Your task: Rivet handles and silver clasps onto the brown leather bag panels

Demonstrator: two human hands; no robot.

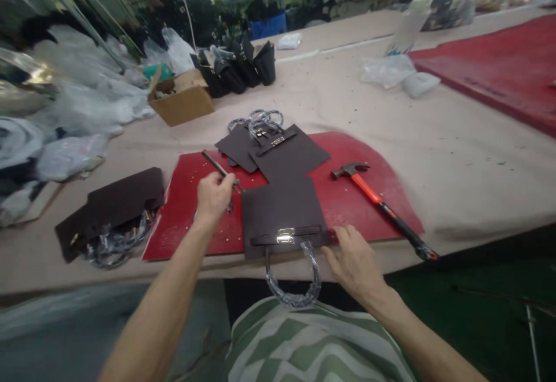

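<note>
Single head-worn view, facing forward and down, above a green-and-white patterned shirt, dark-brown rectangular panel close and near centre, beige cloth-covered table receding

The dark brown panel lies flat, plastic-wrapped handle overhanging.

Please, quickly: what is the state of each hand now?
Left hand: closed, apparently holding a metal rod.
Right hand: at a corner of the dark panel; whether it grips cannot be told.
</note>
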